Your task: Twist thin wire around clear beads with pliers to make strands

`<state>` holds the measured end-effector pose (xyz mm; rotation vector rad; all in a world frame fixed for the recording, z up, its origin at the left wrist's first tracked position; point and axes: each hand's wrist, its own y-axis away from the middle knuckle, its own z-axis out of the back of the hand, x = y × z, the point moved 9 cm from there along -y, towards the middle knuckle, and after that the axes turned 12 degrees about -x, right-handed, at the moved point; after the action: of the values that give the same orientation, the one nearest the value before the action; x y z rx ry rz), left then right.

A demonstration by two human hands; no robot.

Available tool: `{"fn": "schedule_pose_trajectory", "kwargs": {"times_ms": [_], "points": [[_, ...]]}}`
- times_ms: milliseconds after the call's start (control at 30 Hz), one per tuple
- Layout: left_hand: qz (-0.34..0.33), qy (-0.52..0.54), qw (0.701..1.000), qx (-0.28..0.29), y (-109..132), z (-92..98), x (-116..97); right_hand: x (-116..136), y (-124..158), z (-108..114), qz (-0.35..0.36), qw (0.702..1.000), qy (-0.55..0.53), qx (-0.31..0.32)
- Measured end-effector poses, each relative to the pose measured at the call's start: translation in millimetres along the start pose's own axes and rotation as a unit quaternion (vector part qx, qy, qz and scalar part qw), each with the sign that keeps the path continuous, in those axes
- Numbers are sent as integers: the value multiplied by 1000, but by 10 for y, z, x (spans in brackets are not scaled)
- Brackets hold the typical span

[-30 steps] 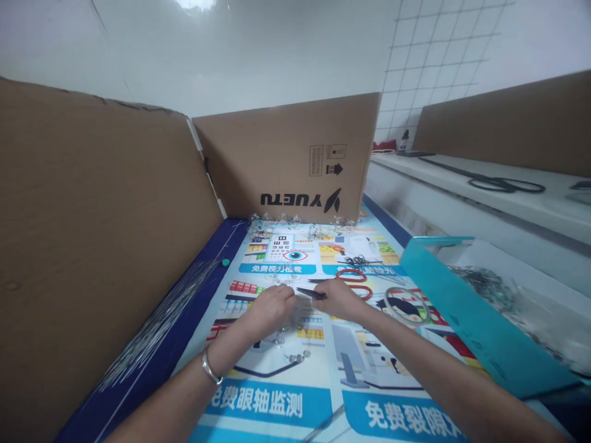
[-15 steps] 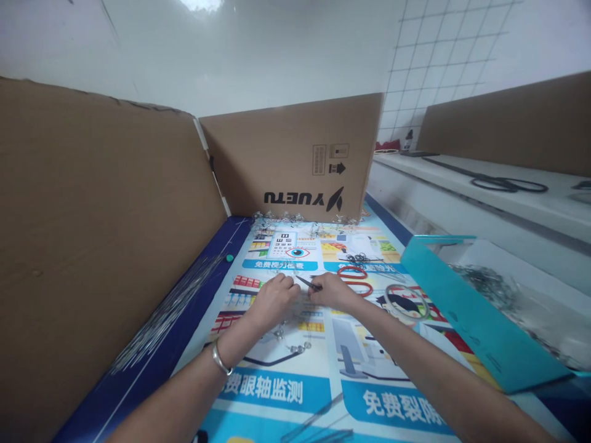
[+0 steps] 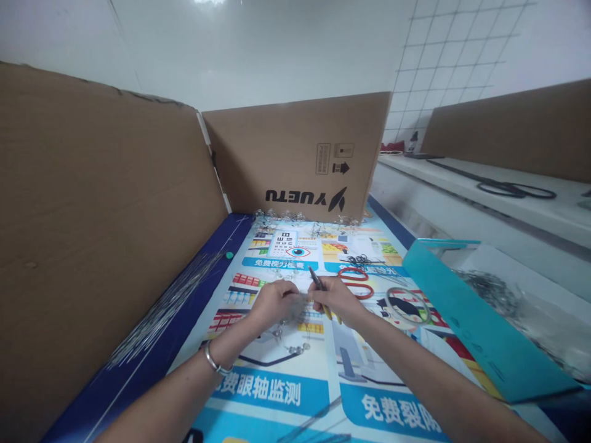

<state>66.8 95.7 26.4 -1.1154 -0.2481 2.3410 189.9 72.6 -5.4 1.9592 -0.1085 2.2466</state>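
My right hand [image 3: 339, 298] is closed round a pair of pliers [image 3: 316, 280], whose dark jaws point up and away while yellow handle ends stick out below the palm. Its thumb and fingertip also come together close to the left hand. My left hand [image 3: 273, 303], with a silver bangle on the wrist, pinches part of a thin wire strand with clear beads [image 3: 295, 349]. The strand trails down over the printed sheet, and the exact piece between the fingertips is too small to make out. Red-handled scissors [image 3: 355, 283] lie just beyond my right hand.
Cardboard panels [image 3: 295, 154] stand at the back and left. Straight wires [image 3: 166, 307] lie along the left edge. On the right are a wire coil [image 3: 406, 306] and a turquoise box [image 3: 480, 326] of metal pieces. Dark wire bits [image 3: 357, 261] and more beaded strands [image 3: 286, 216] lie farther back.
The pliers have turned in my right hand, from jaws pointing left toward the left hand to jaws pointing up, with the yellow handles now showing. Both hands have drawn closer together.
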Motion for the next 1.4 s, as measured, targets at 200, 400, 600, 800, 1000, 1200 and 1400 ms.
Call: {"fn": "schedule_pose_trajectory", "kwargs": {"times_ms": [200, 400, 600, 800, 1000, 1200, 1400], "points": [[128, 137, 982, -2, 71, -79, 142, -78, 82, -66, -35, 995, -89, 9], [194, 247, 949, -19, 130, -135, 171, -105, 126, -123, -43, 989, -143, 14], [222, 310, 924, -33, 165, -201, 212, -126, 122, -131, -52, 985, -164, 19], [229, 331, 914, -39, 163, -233, 245, -139, 125, -137, -57, 984, -169, 29], [214, 329, 919, -37, 148, -271, 255, -131, 118, -141, -60, 982, -177, 23], [220, 338, 915, -31, 140, -295, 243, -129, 109, -140, -65, 982, -176, 18], [232, 352, 906, -31, 149, -312, 254, -160, 101, -139, -72, 982, -173, 20]]}}
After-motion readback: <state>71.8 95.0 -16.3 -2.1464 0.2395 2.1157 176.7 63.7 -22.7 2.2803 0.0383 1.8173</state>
